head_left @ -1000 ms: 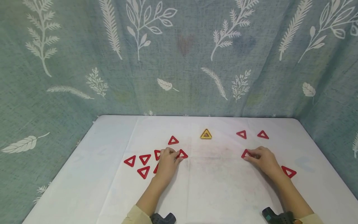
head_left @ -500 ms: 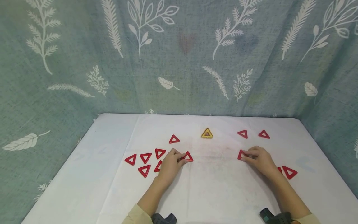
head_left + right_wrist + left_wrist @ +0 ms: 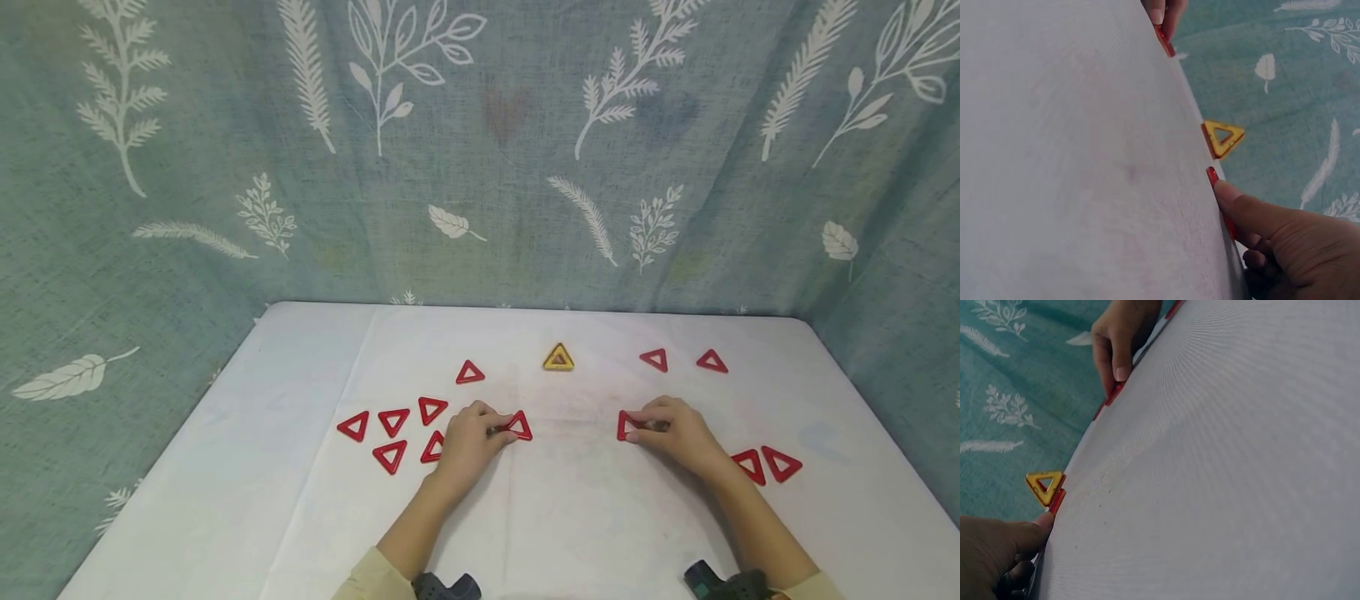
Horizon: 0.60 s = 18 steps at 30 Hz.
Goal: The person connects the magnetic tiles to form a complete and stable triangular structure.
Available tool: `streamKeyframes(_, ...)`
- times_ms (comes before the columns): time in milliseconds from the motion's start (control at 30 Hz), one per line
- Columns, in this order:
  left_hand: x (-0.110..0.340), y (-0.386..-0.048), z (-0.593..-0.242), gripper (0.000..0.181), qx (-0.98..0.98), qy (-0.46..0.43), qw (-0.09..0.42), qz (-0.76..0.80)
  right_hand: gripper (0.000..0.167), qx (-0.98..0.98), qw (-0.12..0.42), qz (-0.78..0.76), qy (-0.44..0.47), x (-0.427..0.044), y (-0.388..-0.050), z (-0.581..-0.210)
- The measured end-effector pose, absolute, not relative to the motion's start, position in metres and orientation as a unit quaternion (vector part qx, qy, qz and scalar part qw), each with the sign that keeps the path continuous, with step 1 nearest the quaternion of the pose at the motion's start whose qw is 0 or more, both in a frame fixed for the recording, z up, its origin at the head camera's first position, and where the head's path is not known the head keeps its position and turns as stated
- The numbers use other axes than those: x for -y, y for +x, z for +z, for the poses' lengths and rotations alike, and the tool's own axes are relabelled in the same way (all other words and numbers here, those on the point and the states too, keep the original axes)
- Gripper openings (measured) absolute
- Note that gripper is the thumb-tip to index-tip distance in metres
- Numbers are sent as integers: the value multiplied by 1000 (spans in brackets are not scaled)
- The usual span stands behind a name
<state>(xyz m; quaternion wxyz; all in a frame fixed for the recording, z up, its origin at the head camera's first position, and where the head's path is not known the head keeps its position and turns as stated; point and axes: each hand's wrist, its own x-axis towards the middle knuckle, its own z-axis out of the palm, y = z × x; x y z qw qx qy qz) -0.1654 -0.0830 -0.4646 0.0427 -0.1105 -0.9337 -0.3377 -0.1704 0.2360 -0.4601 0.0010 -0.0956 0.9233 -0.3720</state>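
"Nearest stuff, quick?"

"Light sleeves on both arms, dark wrist cameras at the wrists, bottom edge. All over a white tabletop."

"Next?"

"Near pair of red triangles beside the right forearm, one partly behind it. On the other side, a cluster of five, also red, left of the left hand, which partly covers one."

"Left hand grip?"

"Thumb and fingers nearly together, pinching one red triangle by its left side. It's low at the tabletop; can't tell if it touches."

"Right hand?"

"Same pinch, gap only as wide as the piece: another red triangle, held by its right side. The two held pieces are apart, facing across the middle."

"Farther?"

"Lone triangle, red, beyond the left hand. Yellow triangle near the middle of the far side, looks upright in the wrist views. Far pair, red, beyond the right hand."

"Back?"

"Green-blue curtain, white leaf print."
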Motion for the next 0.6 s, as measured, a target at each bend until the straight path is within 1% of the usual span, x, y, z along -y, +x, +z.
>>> streamKeyframes(200,76,-162,-462,30,932,-116,32,-341,39,-924,22,-372,-88,-226,-170,-461)
streamKeyframes(433,72,-162,-461,32,941,-140,37,-305,38,-919,22,-382,-94,-214,-171,-461)
streamKeyframes(600,70,-161,-460,32,928,-157,21,-338,36,-919,10,-381,-104,-207,-171,-465)
